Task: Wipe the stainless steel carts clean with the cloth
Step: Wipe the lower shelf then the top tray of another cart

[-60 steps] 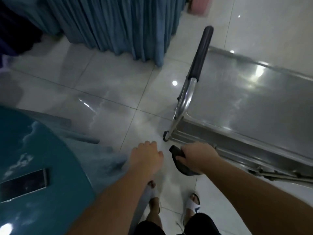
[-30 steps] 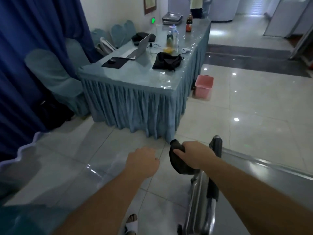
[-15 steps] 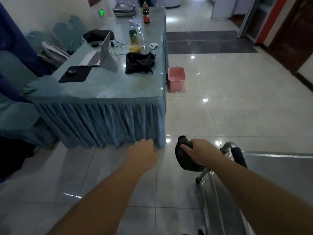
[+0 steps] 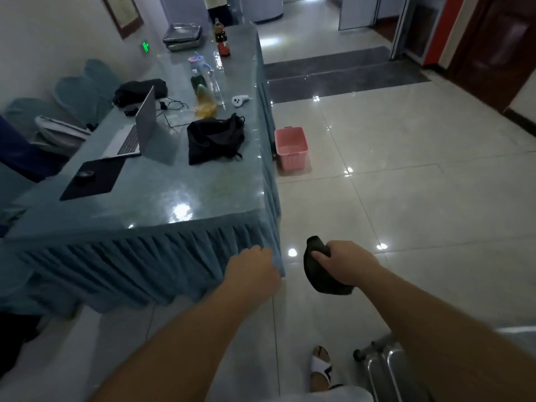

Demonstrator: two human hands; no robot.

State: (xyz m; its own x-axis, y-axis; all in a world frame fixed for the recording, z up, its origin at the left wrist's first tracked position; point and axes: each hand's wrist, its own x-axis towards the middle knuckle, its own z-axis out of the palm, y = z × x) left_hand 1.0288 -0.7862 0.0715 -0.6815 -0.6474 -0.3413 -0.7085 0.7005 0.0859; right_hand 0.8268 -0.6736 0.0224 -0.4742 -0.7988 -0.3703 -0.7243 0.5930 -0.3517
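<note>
The right hand (image 4: 346, 264) is gripping a dark cloth (image 4: 320, 274), fingers curled over its bunched top while the rest of the fabric is hanging below and to the left of the knuckles. The hand is being held out in the air over the tiled floor (image 4: 420, 198), touching nothing else. The left hand (image 4: 252, 269) is hovering level with it and a little apart to the left, fingers curled in loosely and holding nothing — its knuckles are showing just in front of the pleated skirt at the near corner of the blue table (image 4: 162, 198).

The stainless steel cart (image 4: 385, 369) is sitting low behind and below the right hand, under the right forearm; only a corner of its tubing and shiny edge is showing at the bottom of the view, and the cloth is well apart from it. A sandalled foot (image 4: 320, 368) is standing just left of that corner.

Beyond the left hand, the tabletop is carrying a black mouse pad (image 4: 92, 181), an open laptop (image 4: 139, 126), a crumpled black bag (image 4: 214, 137) and several bottles (image 4: 207, 82), with stacked metal trays (image 4: 182, 36) at the far end. Ahead of the gap between the two hands, a pink basket (image 4: 291, 147) is sitting on the floor beside the table's skirt.
</note>
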